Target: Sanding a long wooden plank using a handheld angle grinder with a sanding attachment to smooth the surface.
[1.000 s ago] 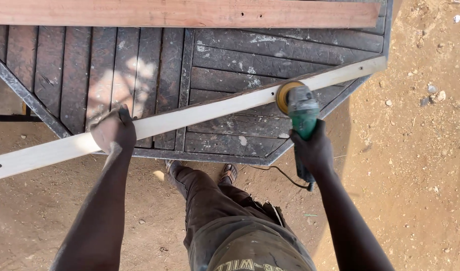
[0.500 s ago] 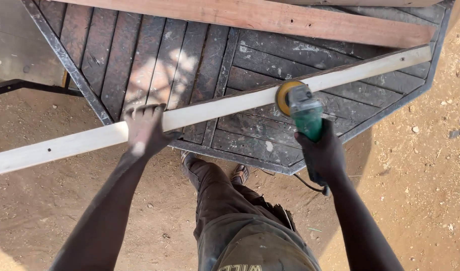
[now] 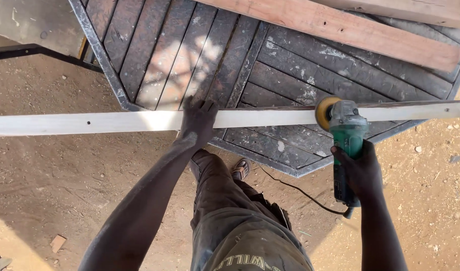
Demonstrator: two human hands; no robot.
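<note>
Sanding looks underway: left hand presses flat on the long pale wooden strip (atop a dark slatted metal panel). Right hand grips the green angle grinder; next, a steady pass along the strip.

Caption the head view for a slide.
Left hand pins long pale wooden strip; right hand holds green angle grinder on it.

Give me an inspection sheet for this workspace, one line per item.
Surface: dark slatted metal panel, dusty.
Job's things: pale wooden strip lying across the panel; green angle grinder, disc against the strip.
Clutter: reddish plank on the panel's far side.
Hands: left hand pressing the strip down; right hand gripping the grinder body.
Cables: black cord trailing over the ground.
Surroundings: sandy ground, small stones.
</note>
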